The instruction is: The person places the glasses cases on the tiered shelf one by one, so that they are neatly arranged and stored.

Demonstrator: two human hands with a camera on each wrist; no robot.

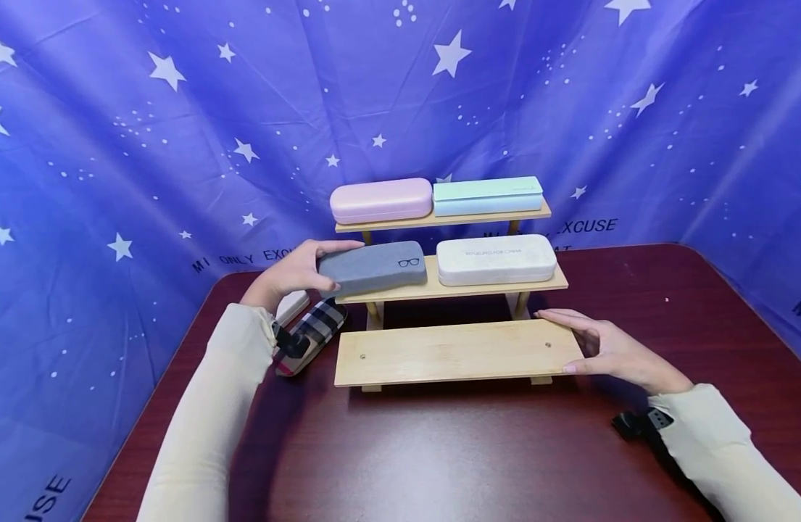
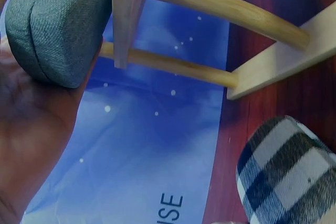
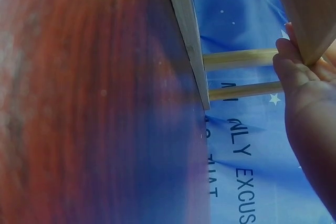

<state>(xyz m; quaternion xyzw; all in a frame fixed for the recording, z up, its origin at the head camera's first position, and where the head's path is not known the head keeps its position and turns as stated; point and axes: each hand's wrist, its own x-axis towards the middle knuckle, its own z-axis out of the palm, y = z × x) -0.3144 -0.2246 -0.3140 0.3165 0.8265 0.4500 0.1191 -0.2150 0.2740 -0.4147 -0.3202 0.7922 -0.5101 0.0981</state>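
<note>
Left hand point(image 1: 294, 272) grips the left end of a gray case point(image 1: 377, 267), near the frame's centre over the middle shelf's point(image 1: 433, 288) left part. Right of it lies a white case point(image 1: 496, 261); lower right of centre, the right hand point(image 1: 612, 355), well apart from the left, holds the bottom shelf's point(image 1: 455, 355) end.

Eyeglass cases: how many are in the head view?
6: pink case and mint-green case on the top shelf; white case on the middle shelf; gray case held by the left hand; plaid case and partly hidden pale case on the table. More may be hidden.
</note>
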